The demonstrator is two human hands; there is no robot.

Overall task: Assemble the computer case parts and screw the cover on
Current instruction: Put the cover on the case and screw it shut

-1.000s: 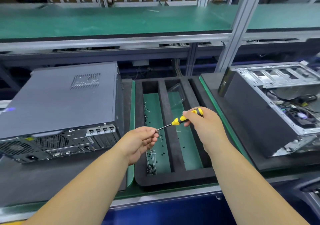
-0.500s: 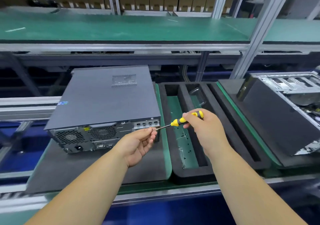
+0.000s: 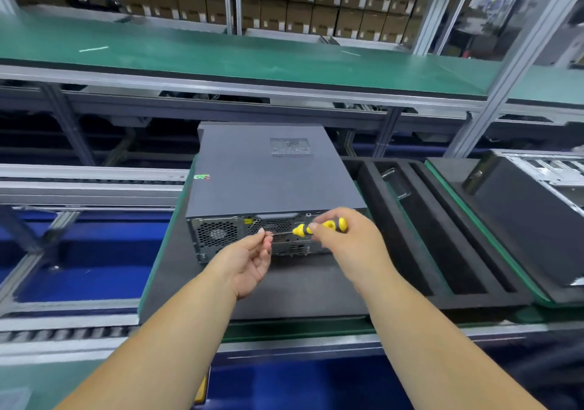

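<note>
While the screwdriver [image 3: 319, 228] is gripped by the right hand [image 3: 343, 242] and its tip pinched by the left hand [image 3: 249, 259], a screw could be dropped. The computer case [image 3: 275, 185] back could be scratched

A factory assembly line for desktop computers. At 12 o'clock a long green-matted shelf [image 3: 252, 58] runs on aluminium framing posts [image 3: 524, 52], with rows of stacked cardboard cartons [image 3: 316, 8] behind. A roller conveyor track [image 3: 79, 185] lies at 9 o'clock. Black foam trays [image 3: 442, 251] sit on the counter [image 3: 300, 327] at 3 o'clock, beside an open metal chassis [image 3: 556, 169].
</note>
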